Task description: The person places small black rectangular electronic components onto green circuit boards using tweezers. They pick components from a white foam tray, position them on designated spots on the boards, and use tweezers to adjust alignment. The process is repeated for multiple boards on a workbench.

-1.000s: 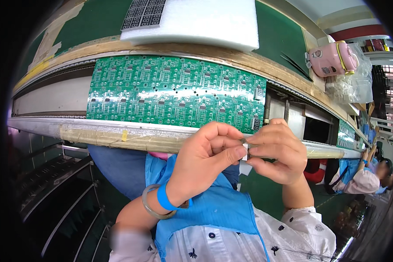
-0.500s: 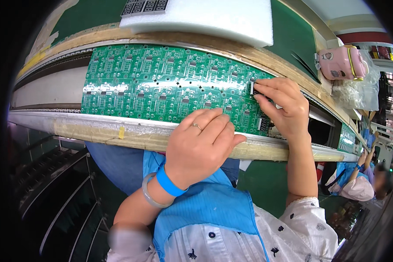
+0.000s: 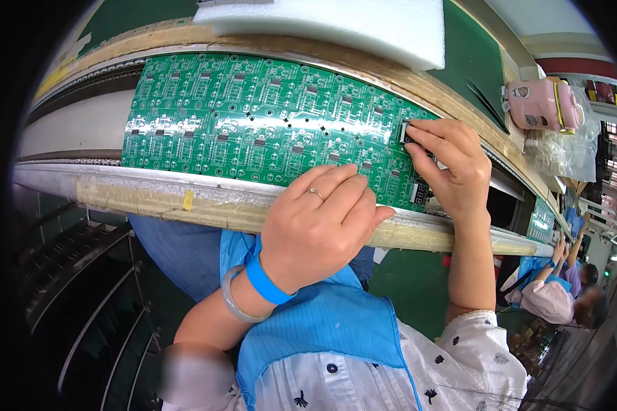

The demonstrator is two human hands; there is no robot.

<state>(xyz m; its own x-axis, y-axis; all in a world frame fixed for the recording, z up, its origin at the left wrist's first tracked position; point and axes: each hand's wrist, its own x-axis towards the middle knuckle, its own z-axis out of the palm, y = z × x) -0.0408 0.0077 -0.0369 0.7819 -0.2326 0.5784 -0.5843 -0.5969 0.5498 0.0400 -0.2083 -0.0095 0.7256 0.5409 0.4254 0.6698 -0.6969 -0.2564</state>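
A long green circuit board panel [image 3: 206,96] of repeated units lies between two rails in front of me. My right hand [image 3: 454,168] pinches a small digit display module [image 3: 404,132], dark-faced with white sides, between thumb and fingertips at the board's right end. Whether its pins sit in the holes is hidden. Nearer me, just below those fingers, another digit display [image 3: 418,193] stands on the board. My left hand [image 3: 322,222] rests with its fingers stretched over the near edge of the panel. No object shows in it.
Beyond the far wooden rail [image 3: 281,42] lies a white foam block [image 3: 336,31]. A pink case [image 3: 541,104] and a clear plastic bag [image 3: 559,154] stand at far right. The near rail [image 3: 137,195] runs along my front. Another person [image 3: 545,298] works farther along the line.
The whole view has shifted slightly, and the displays on the foam have mostly left the picture. Both hands keep nearly the same places on the board, the right still pinching the display module.
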